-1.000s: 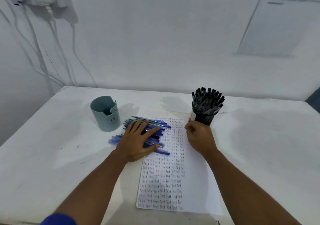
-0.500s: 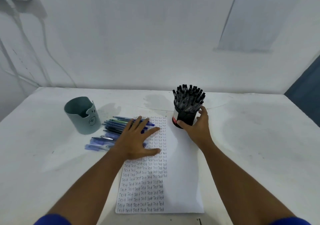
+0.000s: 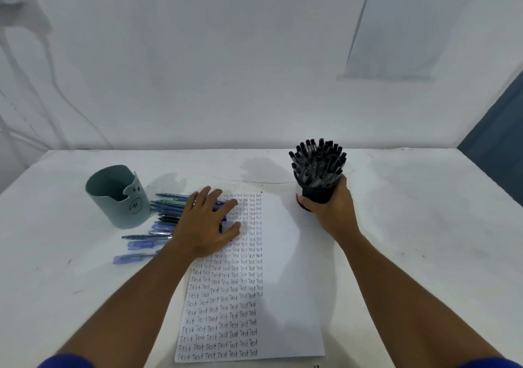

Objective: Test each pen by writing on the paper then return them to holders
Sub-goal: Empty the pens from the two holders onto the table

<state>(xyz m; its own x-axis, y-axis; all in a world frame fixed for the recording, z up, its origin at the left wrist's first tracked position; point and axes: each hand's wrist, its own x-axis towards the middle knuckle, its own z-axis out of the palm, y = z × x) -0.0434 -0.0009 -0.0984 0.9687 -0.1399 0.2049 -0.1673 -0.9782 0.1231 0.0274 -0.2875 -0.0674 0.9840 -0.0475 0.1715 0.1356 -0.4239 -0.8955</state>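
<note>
left hand (image 3: 205, 226): flat, fingers spread, blue pens (image 3: 158, 220) pinned against rolling | right hand (image 3: 329, 209): black holder (image 3: 317, 189) gripped, steadied far right of paper (image 3: 283, 282)

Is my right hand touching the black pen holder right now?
Touching. The head view shows the right hand wrapped around the black pen holder, thumb and fingers curled against its wall.

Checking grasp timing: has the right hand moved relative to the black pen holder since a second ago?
Yes. The right hand went from beside the near side of the black pen holder, by the paper, to gripping it around the right.
</note>
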